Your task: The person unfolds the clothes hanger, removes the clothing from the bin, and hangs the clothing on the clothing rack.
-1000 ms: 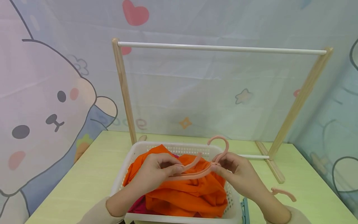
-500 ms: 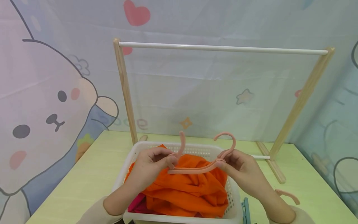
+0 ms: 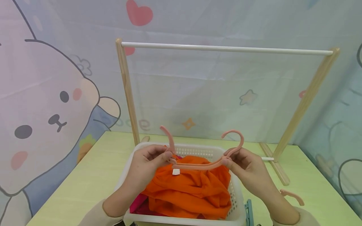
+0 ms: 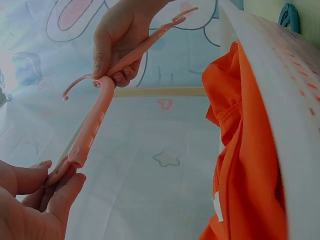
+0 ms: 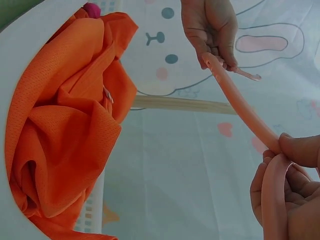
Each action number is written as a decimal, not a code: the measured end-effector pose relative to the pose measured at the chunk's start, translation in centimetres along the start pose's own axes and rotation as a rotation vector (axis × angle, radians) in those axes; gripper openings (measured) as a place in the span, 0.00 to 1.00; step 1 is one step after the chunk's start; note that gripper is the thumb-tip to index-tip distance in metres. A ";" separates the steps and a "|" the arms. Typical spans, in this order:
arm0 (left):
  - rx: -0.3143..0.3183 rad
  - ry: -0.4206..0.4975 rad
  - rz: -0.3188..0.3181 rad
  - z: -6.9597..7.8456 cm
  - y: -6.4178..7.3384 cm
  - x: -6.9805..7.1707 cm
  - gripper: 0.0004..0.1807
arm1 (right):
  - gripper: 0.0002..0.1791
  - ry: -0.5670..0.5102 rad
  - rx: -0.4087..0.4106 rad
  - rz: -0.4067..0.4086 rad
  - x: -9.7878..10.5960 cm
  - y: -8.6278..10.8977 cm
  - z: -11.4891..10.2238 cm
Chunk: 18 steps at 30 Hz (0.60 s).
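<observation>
Right wrist view, unlike left, shows magenta cloth [image 5: 93, 10]; both hands [image 3: 144, 164] [image 3: 251, 168] pinch the hanger [image 5: 240, 107]

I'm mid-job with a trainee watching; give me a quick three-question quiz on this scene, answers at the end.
1. What is the crumpled orange fabric lying in?
2. True or false: the person's left hand and right hand both hold the curved pink plastic hanger.
3. In the head view, the hanger's rounded hook rises beside: A) the left hand; B) the right hand; C) neither.

Key: 1. A white plastic basket with perforated walls. 2. True. 3. B.
</observation>
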<state>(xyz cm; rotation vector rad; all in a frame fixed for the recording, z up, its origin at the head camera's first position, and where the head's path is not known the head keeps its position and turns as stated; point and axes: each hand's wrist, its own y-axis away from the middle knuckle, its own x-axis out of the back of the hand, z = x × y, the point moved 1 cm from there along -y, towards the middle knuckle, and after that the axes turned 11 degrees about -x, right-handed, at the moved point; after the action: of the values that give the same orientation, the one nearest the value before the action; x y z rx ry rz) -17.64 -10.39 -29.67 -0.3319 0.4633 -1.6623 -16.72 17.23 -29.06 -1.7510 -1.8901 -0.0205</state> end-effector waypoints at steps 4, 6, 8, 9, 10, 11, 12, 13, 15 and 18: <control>0.034 0.025 0.064 0.1 0.0 0.0 0.13 | 0.05 -0.003 0.010 0.025 0.0 -0.1 -0.1; 0.038 0.039 0.086 0.2 0.1 0.0 0.13 | 0.05 -0.008 0.005 0.035 0.0 -0.1 -0.1; 0.033 0.052 0.100 0.2 0.2 0.0 0.14 | 0.05 -0.010 -0.008 0.046 0.0 -0.1 -0.2; 0.028 0.060 0.105 0.1 0.2 0.0 0.14 | 0.05 -0.013 -0.015 0.052 0.0 -0.1 -0.2; 0.024 0.069 0.107 0.1 0.2 0.0 0.14 | 0.05 -0.016 -0.022 0.058 0.0 -0.1 -0.2; 0.019 0.079 0.114 0.1 0.3 0.0 0.13 | 0.05 -0.020 -0.028 0.064 0.0 -0.1 -0.2; 0.016 0.090 0.121 0.0 0.3 0.0 0.13 | 0.06 -0.025 -0.031 0.070 0.0 -0.1 -0.2; 0.012 0.098 0.130 0.0 0.4 0.0 0.12 | 0.06 -0.031 -0.033 0.075 0.0 -0.1 -0.2; 0.004 0.113 0.149 -0.1 0.4 0.0 0.11 | 0.06 -0.050 -0.034 0.085 0.0 -0.1 -0.1; -0.003 0.130 0.180 -0.3 0.4 -0.2 0.09 | 0.06 -0.078 -0.034 0.098 0.0 -0.1 -0.1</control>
<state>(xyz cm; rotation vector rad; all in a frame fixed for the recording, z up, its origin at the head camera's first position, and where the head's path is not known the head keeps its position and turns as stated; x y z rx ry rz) -17.36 -10.22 -30.11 -0.1791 0.5762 -1.5127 -16.78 17.20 -28.95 -1.8907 -1.8656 0.0528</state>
